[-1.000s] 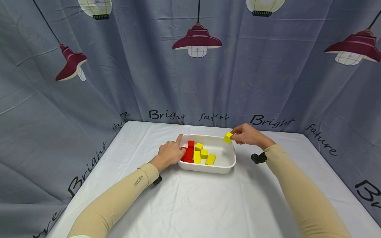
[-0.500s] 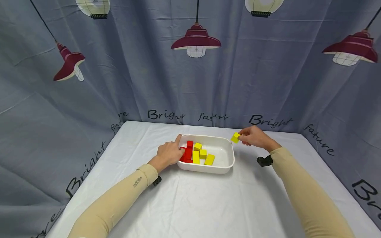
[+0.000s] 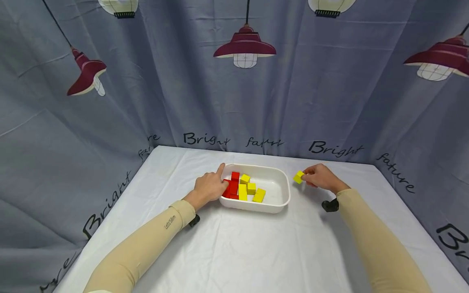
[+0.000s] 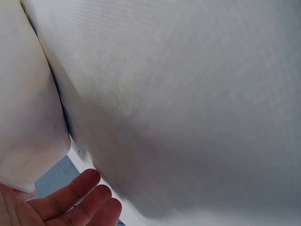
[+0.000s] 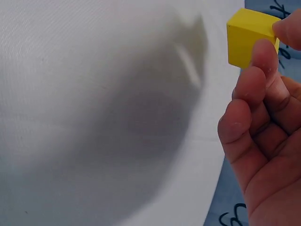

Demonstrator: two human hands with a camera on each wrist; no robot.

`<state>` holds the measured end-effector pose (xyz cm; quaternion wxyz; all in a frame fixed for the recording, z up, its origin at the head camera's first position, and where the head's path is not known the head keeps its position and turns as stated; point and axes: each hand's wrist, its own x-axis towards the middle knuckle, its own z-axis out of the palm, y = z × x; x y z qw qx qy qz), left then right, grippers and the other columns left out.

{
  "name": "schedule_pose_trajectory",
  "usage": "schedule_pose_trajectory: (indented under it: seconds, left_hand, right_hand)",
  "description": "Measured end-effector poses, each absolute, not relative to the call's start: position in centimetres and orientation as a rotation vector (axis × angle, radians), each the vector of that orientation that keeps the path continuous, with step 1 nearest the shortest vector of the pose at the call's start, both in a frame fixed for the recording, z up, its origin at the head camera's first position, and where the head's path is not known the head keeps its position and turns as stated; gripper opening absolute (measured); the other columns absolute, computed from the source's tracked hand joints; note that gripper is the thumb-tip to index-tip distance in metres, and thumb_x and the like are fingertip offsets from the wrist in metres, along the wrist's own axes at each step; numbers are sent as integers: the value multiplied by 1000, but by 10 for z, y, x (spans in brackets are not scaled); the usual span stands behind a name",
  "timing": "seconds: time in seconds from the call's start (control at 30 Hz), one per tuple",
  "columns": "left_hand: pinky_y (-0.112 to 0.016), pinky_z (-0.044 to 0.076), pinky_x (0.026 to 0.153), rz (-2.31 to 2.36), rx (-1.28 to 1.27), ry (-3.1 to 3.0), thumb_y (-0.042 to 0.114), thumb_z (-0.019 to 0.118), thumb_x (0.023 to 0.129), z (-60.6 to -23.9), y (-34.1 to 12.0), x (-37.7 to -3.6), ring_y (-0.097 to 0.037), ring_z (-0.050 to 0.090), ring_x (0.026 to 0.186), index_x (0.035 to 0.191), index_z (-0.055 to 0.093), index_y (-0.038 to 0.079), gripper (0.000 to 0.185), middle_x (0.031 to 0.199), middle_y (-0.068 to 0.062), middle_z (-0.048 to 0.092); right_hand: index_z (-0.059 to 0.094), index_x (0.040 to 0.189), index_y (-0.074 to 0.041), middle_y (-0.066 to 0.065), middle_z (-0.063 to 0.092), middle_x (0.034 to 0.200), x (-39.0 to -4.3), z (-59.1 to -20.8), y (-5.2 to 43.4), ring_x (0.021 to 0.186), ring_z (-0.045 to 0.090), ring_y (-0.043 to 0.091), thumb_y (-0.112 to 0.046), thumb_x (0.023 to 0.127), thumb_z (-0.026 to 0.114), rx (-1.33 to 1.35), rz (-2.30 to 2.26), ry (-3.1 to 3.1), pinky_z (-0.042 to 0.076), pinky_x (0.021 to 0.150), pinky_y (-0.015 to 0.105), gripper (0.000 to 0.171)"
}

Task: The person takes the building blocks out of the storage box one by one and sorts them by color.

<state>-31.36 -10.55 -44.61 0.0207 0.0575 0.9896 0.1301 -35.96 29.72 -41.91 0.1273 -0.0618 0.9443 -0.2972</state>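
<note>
Tray holds red blocks, yellow blocks; left hand rests relaxed on rim; right hand grip pinches yellow cube.

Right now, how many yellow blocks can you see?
5: four in the white tray, near the red blocks; one yellow cube pinched by the right hand. Others may be hidden.

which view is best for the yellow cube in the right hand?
Right wrist: the yellow cube fills the corner close up, pinched at the fingertips of the right hand, two faces visible. Head view shows it small, just right of the white tray. Left wrist view doesn't show it.
</note>
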Motion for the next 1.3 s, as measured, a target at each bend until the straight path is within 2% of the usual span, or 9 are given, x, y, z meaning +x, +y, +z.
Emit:
schedule_pose_trajectory:
  seconds: [0.2, 0.43, 0.87, 1.1, 1.3]
  left_hand:
    - [-45, 55, 77, 385, 167, 3063, 42, 43, 96, -444, -103, -313, -27, 64, 99, 161, 20, 24, 71, 120, -12, 69]
    - [-46, 55, 77, 400, 166, 3059, 41, 43, 96, -444, -103, -313, -27, 64, 100, 161, 21, 24, 71, 120, -12, 68]
    - [-45, 55, 77, 404, 159, 3054, 41, 43, 96, -445, -103, -311, -26, 64, 98, 161, 20, 25, 71, 117, -12, 69]
    - [-45, 56, 77, 385, 157, 3044, 42, 43, 97, -448, -104, -310, -27, 64, 99, 162, 20, 24, 71, 118, -12, 68]
    - [-45, 55, 76, 382, 165, 3064, 42, 43, 96, -446, -104, -312, -27, 64, 99, 161, 21, 24, 71, 117, -12, 69]
  right_hand:
    - [54, 135, 13, 7, 71, 83, -363, -428, 301, 75, 59, 17, -27, 96, 60, -146, -818, 2767, 49, 75, 29, 57]
    - [54, 135, 15, 4, 68, 74, -367, -440, 300, 71, 57, 16, -27, 94, 61, -135, -800, 2780, 48, 72, 28, 58]
    - [52, 139, 10, 5, 68, 77, -370, -445, 296, 66, 57, 15, -23, 97, 60, -97, -830, 2806, 48, 67, 27, 54]
    - [58, 130, 8, 11, 70, 84, -367, -447, 299, 69, 57, 18, -26, 95, 64, 10, -879, 2848, 48, 64, 28, 49]
    - [61, 128, 5, 10, 66, 81, -370, -450, 300, 66, 56, 19, -23, 95, 62, -16, -875, 2896, 47, 62, 29, 43]
